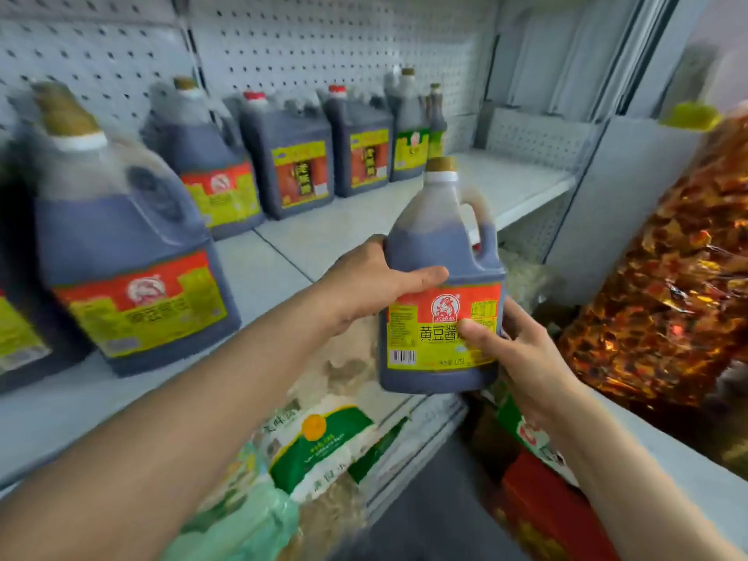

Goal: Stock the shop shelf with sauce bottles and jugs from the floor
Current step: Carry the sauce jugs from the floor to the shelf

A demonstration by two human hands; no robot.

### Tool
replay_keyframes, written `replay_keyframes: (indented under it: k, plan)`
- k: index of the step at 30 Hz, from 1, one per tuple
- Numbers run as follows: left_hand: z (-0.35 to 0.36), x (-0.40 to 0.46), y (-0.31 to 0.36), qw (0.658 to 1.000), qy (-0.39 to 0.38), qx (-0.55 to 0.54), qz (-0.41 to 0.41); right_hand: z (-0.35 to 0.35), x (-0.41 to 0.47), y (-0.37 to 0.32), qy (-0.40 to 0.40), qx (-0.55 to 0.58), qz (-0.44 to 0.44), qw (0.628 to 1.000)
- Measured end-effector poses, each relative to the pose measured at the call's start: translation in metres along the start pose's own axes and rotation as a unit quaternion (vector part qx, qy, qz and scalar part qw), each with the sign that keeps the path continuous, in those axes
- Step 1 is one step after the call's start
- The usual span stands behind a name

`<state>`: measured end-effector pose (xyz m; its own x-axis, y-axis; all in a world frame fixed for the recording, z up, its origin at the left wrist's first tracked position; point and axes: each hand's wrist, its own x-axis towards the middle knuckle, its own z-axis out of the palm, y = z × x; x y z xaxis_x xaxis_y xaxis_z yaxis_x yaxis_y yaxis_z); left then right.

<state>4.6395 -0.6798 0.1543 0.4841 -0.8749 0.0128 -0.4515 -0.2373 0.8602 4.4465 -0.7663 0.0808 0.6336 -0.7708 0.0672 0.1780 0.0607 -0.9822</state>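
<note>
Just in front of the white shelf (pixel 364 224), above its near edge and right of centre, hung a dark sauce jug (pixel 441 277), upright, clear of the board. Was clamped between both hands: left hand (pixel 364 277) wrapped over the jug's left shoulder, thumb laid across the top of the red-and-yellow label; right hand (pixel 522 342) cupped against the lower right side, thumb pressed on the label's yellow part. Wore a gold cap and a looped handle at its far right.

On the shelf, against the pegboard back (pixel 324 42), stood a row from near left to far right: a big gold-capped jug (pixel 121 244) blurred at the near left, touched at its left by the edge of another dark container; then a second gold-capped jug (pixel 210 172); then two square red-capped jugs (pixel 291 155) side by side; then green-labelled bottles (pixel 413 123) farthest along. Left bare: the shelf's far right stretch.

Below the shelf lay green-and-white sacks (pixel 319 443), too blurred to read. At the far right bulged a clear bag of red dried chillies (pixel 664 285), with red cartons (pixel 542 504) near the right forearm.
</note>
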Motion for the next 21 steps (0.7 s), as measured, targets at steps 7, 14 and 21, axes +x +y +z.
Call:
replay_keyframes:
  k: [7, 14, 21]
  plan:
    - [-0.083, 0.02, -0.006, 0.985, 0.166, -0.038, -0.011, 0.072, 0.106, -0.019, -0.134, -0.012, -0.028, 0.991]
    - [-0.109, 0.049, -0.033, 0.958, 0.277, -0.054, -0.052, 0.116, 0.199, -0.002, -0.246, -0.087, -0.059, 0.964]
    - [-0.123, 0.082, -0.049, 0.913, 0.388, -0.068, -0.103, 0.159, 0.269, 0.022, -0.328, -0.108, -0.066, 0.936]
